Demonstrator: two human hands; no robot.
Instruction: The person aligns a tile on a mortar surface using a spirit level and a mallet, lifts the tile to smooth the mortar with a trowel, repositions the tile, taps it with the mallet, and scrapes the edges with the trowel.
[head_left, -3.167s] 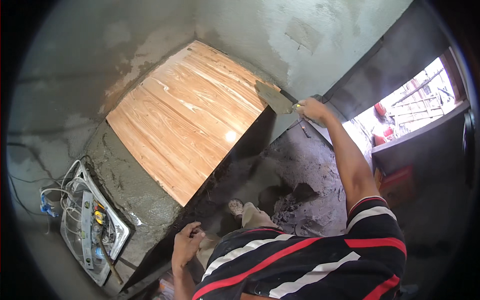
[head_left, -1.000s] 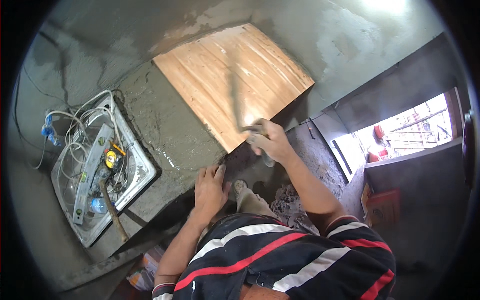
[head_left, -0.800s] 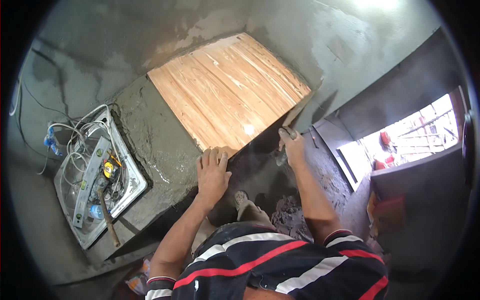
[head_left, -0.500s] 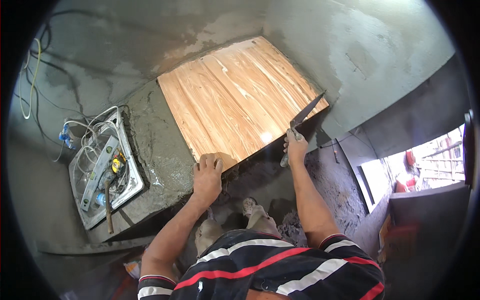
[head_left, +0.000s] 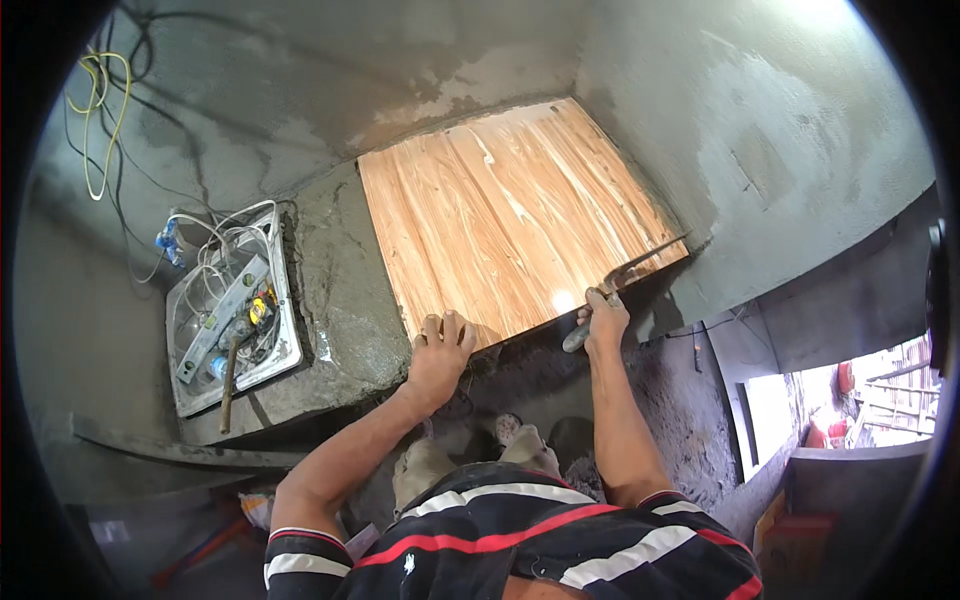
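A large wood-patterned tile [head_left: 510, 215] lies in the corner, on a ledge spread with wet grey mortar [head_left: 350, 270]. My left hand [head_left: 440, 355] rests on the tile's near left corner, its fingers stretched over the edge. In my right hand [head_left: 605, 320] is a trowel [head_left: 640, 262], the fingers wrapped round its handle. The trowel's blade is turned on edge and reaches along the tile's near right corner toward the wall. Whether the blade touches the tile, I cannot tell.
Left of the mortar sits a white basin [head_left: 290, 350] holding a spirit level [head_left: 222, 320], a yellow tape measure [head_left: 258, 310] and cables; a hammer [head_left: 230, 385] leans over its rim. Plastered walls enclose the ledge. A yellow cable [head_left: 108, 150] hangs at upper left. An opening [head_left: 880, 400] is at right.
The view has shifted, so the ledge sits farther right and lower. The trowel blade has turned from showing its flat side to nearly edge-on. My left hand stays at the tile's corner.
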